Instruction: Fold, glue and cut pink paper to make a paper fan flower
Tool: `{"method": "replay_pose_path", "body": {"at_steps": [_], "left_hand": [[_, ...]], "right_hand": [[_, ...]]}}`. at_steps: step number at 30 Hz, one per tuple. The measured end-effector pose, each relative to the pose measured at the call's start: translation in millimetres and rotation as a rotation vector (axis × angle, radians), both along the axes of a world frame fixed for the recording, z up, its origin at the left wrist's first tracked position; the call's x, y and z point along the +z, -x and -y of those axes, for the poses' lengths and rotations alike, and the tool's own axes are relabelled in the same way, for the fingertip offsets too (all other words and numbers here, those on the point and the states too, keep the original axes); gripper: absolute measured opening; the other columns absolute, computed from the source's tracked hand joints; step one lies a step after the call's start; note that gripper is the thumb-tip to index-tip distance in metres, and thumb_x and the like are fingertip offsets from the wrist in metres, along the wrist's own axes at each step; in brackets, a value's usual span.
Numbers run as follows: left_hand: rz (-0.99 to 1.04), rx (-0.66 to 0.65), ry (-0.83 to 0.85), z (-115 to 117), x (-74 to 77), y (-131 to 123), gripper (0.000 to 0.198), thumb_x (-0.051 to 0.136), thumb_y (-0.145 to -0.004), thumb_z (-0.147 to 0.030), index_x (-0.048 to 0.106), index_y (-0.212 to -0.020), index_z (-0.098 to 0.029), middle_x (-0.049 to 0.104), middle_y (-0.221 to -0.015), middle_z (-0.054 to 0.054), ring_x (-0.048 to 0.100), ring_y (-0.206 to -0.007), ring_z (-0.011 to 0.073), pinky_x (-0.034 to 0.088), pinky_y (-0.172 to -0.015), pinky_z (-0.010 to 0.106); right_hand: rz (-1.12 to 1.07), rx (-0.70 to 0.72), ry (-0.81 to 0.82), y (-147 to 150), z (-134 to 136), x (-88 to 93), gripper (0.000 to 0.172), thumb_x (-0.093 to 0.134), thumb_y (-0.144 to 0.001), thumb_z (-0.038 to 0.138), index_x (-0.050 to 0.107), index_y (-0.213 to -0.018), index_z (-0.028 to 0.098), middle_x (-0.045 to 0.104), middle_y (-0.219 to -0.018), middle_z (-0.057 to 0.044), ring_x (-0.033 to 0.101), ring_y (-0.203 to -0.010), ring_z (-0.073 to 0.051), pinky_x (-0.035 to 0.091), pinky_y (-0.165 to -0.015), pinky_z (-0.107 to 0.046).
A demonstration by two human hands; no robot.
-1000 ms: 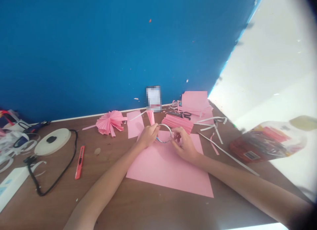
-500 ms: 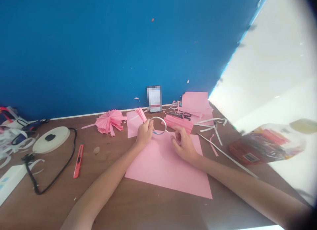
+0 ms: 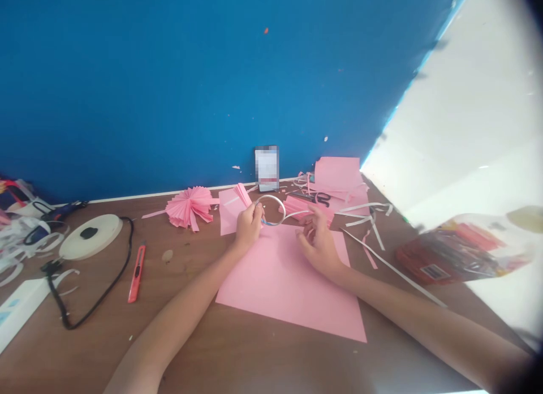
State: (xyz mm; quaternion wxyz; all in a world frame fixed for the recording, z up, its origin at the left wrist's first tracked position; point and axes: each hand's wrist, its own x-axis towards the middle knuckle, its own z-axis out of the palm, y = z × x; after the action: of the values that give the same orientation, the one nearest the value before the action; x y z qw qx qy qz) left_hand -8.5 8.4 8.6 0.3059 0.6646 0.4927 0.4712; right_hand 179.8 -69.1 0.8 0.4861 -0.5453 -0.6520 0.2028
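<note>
A thin white tape roll point(image 3: 284, 208) hangs above the upper edge of a large pink sheet point(image 3: 288, 295), its strip trailing off to the right. The left hand point(image 3: 249, 225) pinches the roll's left side, and a pleated pink paper point(image 3: 242, 193) sticks up from behind those fingers. The right hand point(image 3: 319, 244) has curled fingers near the strip's far end; from here I can't tell whether they grip it. Just behind it lies an accordion-folded pink paper point(image 3: 292, 205), with scissors point(image 3: 322, 198) beyond. Leftward on the brown table point(image 3: 203, 337) sit a pink paper rosette point(image 3: 189, 207) and a red box cutter point(image 3: 136, 274).
</note>
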Motion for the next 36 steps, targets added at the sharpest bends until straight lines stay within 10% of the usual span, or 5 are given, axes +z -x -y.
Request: {"method": "replay_pose_path", "body": {"at_steps": [6, 19, 30, 36], "left_hand": [[-0.086, -0.081, -0.038, 5, 0.7, -1, 0.038, 0.029, -0.094, -0.043, 0.056, -0.084, -0.018, 0.061, -0.067, 0.000, 0.055, -0.056, 0.0112, 0.042, -0.059, 0.023], [-0.288, -0.170, -0.140, 10, -0.1, 0, 0.037, 0.028, -0.095, -0.037, 0.057, -0.112, -0.022, 0.067, -0.087, 0.002, 0.061, -0.074, 0.0142, 0.044, -0.074, 0.026], [-0.211, -0.273, -0.165, 10, -4.0, -1, 0.051, 0.027, -0.095, -0.028, 0.020, -0.145, -0.022, 0.058, -0.123, 0.009, 0.061, -0.091, 0.0138, 0.046, -0.083, 0.029], [-0.230, -0.294, -0.111, 13, -7.7, -4, 0.056, 0.035, -0.094, -0.033, 0.018, -0.146, -0.021, 0.065, -0.110, 0.009, 0.063, -0.074, 0.0111, 0.048, -0.070, 0.023]], "right_hand": [[-0.088, -0.045, -0.060, -3, -1, 0.7, 0.049, 0.050, -0.081, 0.017, 0.038, -0.128, 0.024, 0.056, -0.111, -0.008, 0.055, -0.085, -0.017, 0.045, -0.065, -0.031], [0.054, 0.518, -0.055, -2, -4, 16.0, 0.022, 0.053, -0.082, 0.017, 0.060, -0.101, 0.023, 0.059, -0.107, -0.007, 0.053, -0.102, -0.022, 0.044, -0.089, -0.041], [0.070, 0.160, -0.068, -4, 2, 6.3, 0.014, 0.047, -0.090, 0.031, 0.057, -0.088, 0.021, 0.061, -0.082, -0.004, 0.054, -0.070, -0.016, 0.044, -0.063, -0.029], [0.071, 0.172, 0.019, -4, 1, 1.9, 0.018, 0.045, -0.090, 0.032, 0.050, -0.102, 0.020, 0.059, -0.070, 0.000, 0.052, -0.059, -0.014, 0.039, -0.055, -0.027]]}}
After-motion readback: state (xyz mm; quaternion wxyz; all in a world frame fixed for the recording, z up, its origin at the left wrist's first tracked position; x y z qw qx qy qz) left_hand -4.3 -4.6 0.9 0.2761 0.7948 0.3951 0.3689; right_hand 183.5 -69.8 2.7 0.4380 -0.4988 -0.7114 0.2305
